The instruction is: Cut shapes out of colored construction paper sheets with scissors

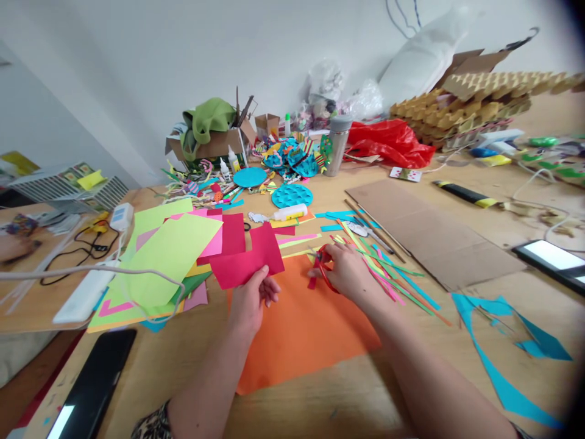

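Observation:
My left hand pinches the lower edge of a dark pink sheet of paper, which has a notch cut out of its upper side. To the right, my right hand grips red-handled scissors, blades toward the paper but apart from it. A small dark pink strip lies just under the scissors. Beneath both hands a large orange sheet is spread on the wooden table. Thin coloured paper strips lie beside my right hand.
Coloured sheets are stacked at left, near a black phone. Behind are a glue bottle, blue paper discs and a steel flask. Cardboard and blue scraps lie right. Another person's hand shows far left.

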A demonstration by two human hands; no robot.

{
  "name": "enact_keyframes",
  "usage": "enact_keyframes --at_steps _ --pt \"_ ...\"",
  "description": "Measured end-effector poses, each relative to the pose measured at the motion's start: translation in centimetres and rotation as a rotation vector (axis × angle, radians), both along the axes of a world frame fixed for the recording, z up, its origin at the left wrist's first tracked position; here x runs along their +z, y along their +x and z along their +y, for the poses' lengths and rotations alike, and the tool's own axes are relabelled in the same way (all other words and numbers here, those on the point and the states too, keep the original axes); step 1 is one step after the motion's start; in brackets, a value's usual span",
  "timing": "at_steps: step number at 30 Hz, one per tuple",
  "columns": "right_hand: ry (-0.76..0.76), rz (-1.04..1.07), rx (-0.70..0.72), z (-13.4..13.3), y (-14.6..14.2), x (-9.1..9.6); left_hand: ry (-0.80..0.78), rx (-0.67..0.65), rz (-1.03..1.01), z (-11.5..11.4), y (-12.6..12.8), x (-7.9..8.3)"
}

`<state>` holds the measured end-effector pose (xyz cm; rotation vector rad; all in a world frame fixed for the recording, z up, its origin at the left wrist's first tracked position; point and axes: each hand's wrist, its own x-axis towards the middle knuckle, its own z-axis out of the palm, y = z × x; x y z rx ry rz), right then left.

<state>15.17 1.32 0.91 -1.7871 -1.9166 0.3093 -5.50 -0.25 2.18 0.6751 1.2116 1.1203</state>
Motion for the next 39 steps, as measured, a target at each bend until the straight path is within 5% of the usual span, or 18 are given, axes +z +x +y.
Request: enact_keyframes --at_steps 4,10,16,23,34,39 --pt "-0.082 -0.16 0.066 -0.3 -0.1 -0.5 0.003 0.012 0.001 0.1 0.0 -0.4" --pt "0.003 -0.118 -0.104 0.1 0.8 0.3 0.027 0.097 -0.084 0.5 0.2 -1.1" --pt "-0.28 0.028 0.047 -0.5 0.2 1.6 -0.018 0.126 -0.114 0.6 0.1 -1.1" --pt "-0.131 0.163 0.135 -0.7 0.3 2.2 -0.028 0.114 -0.117 0.4 0.3 -0.9" --pt "-0.118 -0.154 0.291 -1.5 -1.5 1.3 -0.026 0.08 -0.022 0.4 0.1 -0.9" --pt "-0.088 -0.169 0.217 -1.4 -1.1 1.4 -0.035 0.114 0.044 0.6 -0.2 -0.6"
